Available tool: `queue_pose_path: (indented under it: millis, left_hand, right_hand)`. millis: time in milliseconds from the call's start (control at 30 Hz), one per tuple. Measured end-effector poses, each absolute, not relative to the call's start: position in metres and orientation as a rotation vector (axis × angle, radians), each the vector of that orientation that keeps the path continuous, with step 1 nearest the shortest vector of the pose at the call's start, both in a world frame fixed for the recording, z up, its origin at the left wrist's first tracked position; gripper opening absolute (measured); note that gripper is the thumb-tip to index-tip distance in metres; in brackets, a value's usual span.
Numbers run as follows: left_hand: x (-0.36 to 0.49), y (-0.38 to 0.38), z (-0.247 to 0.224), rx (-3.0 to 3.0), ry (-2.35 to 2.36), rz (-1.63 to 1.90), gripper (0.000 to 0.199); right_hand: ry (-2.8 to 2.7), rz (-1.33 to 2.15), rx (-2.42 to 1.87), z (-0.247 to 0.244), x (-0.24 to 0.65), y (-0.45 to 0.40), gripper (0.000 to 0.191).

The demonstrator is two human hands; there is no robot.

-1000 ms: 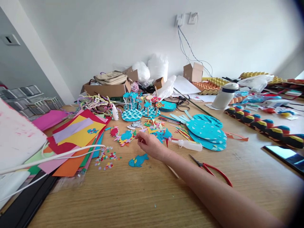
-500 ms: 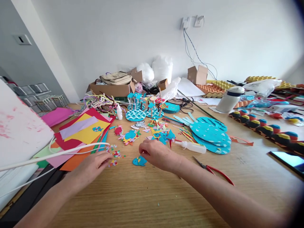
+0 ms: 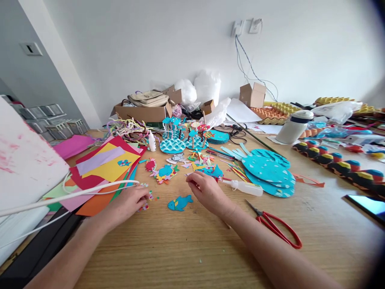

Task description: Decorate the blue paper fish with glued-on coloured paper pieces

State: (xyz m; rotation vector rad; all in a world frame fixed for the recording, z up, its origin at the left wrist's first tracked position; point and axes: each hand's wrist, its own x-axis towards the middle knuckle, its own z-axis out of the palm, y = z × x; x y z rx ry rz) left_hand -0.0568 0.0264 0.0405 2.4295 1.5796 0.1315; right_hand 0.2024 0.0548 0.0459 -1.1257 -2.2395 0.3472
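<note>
A blue paper fish (image 3: 179,203) with a yellow stripe behind its head lies flat on the table between my hands. My left hand (image 3: 128,203) is over small coloured paper dots (image 3: 154,196), its fingers together and pointing down at them. Just right of the fish, my right hand (image 3: 209,192) hovers with thumb and fingers pinched. Whatever either hand may hold is too small or hidden to make out. Behind the right hand lie blue and coloured paper scraps (image 3: 212,170). A white glue bottle (image 3: 246,188) lies on its side beyond the right wrist.
Red-handled scissors (image 3: 275,224) lie right of my forearm. Blue paper discs (image 3: 267,172) are stacked farther back. Coloured sheets (image 3: 105,164) and a white cable (image 3: 75,194) are at left. Egg-carton crafts (image 3: 171,146), an upright glue bottle (image 3: 152,141) and a white jar (image 3: 294,127) stand behind.
My right hand has moved right, off the fish's tail, so the whole fish shows. My left hand has shifted right, covering more of the dots.
</note>
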Motion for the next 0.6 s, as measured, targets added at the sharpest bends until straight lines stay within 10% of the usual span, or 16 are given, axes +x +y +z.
queue_pose_path:
  millis: [600]
  left_hand:
    - [-0.070,0.025,0.028,2.489,1.513,0.142,0.012]
  right_hand:
    - [-2.266,0.330,-1.131,0.046,0.206,0.057,0.017]
